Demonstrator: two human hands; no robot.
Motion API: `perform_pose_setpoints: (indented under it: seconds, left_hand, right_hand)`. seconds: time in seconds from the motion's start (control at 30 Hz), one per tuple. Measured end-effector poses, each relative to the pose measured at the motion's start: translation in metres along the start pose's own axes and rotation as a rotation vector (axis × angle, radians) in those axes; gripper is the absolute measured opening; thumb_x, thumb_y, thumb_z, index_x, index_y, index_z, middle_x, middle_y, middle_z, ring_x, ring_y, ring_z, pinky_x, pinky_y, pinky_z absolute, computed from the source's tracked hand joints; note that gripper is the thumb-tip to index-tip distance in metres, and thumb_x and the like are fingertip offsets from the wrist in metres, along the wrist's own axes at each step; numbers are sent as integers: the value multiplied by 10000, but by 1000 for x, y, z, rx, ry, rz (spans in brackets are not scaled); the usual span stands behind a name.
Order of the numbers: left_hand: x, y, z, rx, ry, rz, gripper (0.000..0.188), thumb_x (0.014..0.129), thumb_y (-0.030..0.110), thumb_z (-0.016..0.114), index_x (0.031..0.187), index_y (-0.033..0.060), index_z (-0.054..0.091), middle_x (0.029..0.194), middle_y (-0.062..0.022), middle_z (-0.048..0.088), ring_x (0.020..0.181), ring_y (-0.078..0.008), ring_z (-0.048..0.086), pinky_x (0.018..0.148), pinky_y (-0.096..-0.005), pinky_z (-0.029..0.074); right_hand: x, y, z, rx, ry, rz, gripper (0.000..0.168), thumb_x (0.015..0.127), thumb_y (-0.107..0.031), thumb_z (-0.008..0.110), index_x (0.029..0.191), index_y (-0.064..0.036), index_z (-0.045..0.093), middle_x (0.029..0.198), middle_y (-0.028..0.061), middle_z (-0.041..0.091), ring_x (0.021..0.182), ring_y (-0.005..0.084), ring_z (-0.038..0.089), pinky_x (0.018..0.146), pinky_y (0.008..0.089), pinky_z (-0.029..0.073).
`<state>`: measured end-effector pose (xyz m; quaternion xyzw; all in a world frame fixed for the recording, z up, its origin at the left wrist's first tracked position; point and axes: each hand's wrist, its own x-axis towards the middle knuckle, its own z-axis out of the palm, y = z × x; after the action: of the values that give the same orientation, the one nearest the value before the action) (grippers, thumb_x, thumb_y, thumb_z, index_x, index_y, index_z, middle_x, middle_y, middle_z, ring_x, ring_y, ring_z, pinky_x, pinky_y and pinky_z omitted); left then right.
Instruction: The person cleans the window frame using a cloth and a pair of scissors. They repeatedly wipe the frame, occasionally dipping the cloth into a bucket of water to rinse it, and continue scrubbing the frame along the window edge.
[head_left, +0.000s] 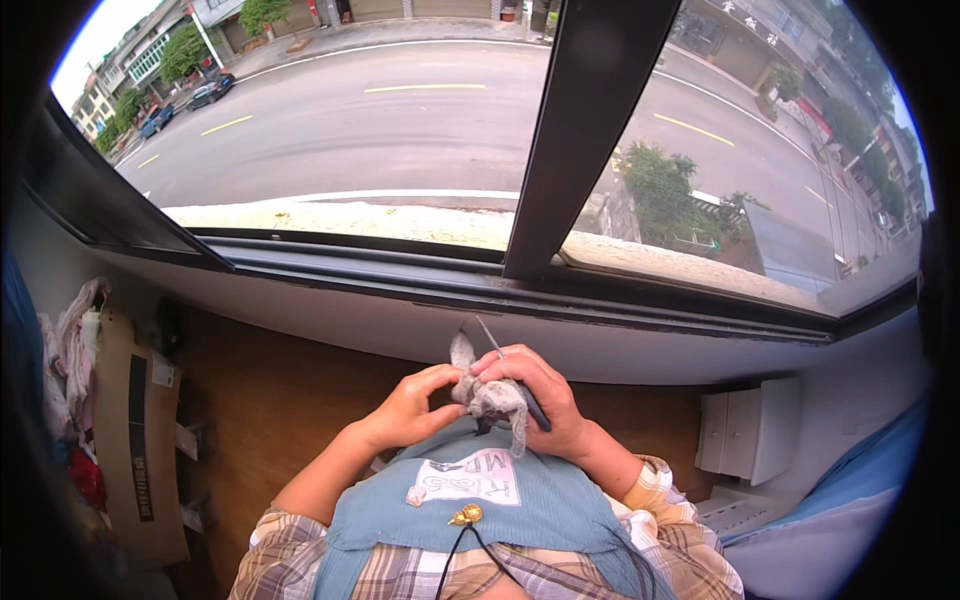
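Observation:
Both hands meet in front of my chest, just below the window sill. A grey, fuzzy cloth (501, 396), crumpled like a rag, is bunched between them, with one end sticking up and another hanging down. My left hand (412, 409) pinches its left side between thumb and fingers. My right hand (541, 401) grips the cloth from the right and also holds a thin tool with a metal shaft (490, 334) and a dark handle (537, 414). The shaft points up and left past the fingers. The tool's exact kind is unclear, its middle hidden by my hand.
Ahead is a sliding window with a dark frame (589, 127) and track (360, 274); a road (337, 135) lies outside. Left, a cardboard box (124, 435) stands beside piled fabric (71, 360). A white cabinet (739, 431) stands right, over brown flooring (262, 390).

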<state>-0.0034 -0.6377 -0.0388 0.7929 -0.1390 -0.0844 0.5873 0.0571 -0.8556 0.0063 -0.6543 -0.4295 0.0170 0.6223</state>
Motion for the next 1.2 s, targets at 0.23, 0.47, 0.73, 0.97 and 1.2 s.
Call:
perform_pose_setpoints:
  seconds: [0.23, 0.47, 0.73, 0.97, 1.2]
  left_hand:
    - [-26, 3, -60, -513, 242, -106, 113, 854, 58, 658, 945, 0, 625, 896, -24, 602, 829, -91, 562, 770, -251, 467]
    - [21, 35, -93, -347, 223, 86, 211, 796, -27, 628, 999, 17, 592, 945, -9, 543, 855, -77, 526, 757, -223, 429]
    - [95, 6, -66, 710, 488, 367, 217, 725, -8, 697, 926, 61, 653, 870, -104, 608, 840, -326, 582, 740, -409, 449]
    - [93, 1, -65, 557, 425, 357, 155, 701, 8, 686, 845, 40, 638, 781, -101, 596, 760, -306, 554, 711, -380, 420]
    - [82, 4, -61, 572, 351, 347, 172, 658, -7, 657, 819, 46, 630, 833, -95, 589, 841, -298, 538, 804, -387, 406]
  right_hand:
    - [-14, 17, 10, -30, 91, 212, 320, 840, 119, 578, 1142, 15, 592, 1121, 145, 630, 973, 229, 635, 853, 330, 516]
    - [6, 24, 18, 86, 286, 300, 306, 851, 86, 592, 1146, 4, 587, 1013, 129, 625, 902, 249, 626, 822, 311, 495]
    - [-14, 2, -7, -134, 390, 516, 395, 925, -61, 668, 1285, -14, 513, 882, 70, 650, 766, 142, 631, 715, 281, 511]
    - [-1, 7, -12, -398, 251, 209, 360, 873, -30, 710, 1225, -18, 634, 880, 108, 634, 740, 212, 631, 688, 298, 516]
    - [29, 36, -17, -574, 139, 260, 208, 860, -221, 716, 1007, -73, 719, 821, 105, 653, 742, 310, 658, 624, 408, 519]
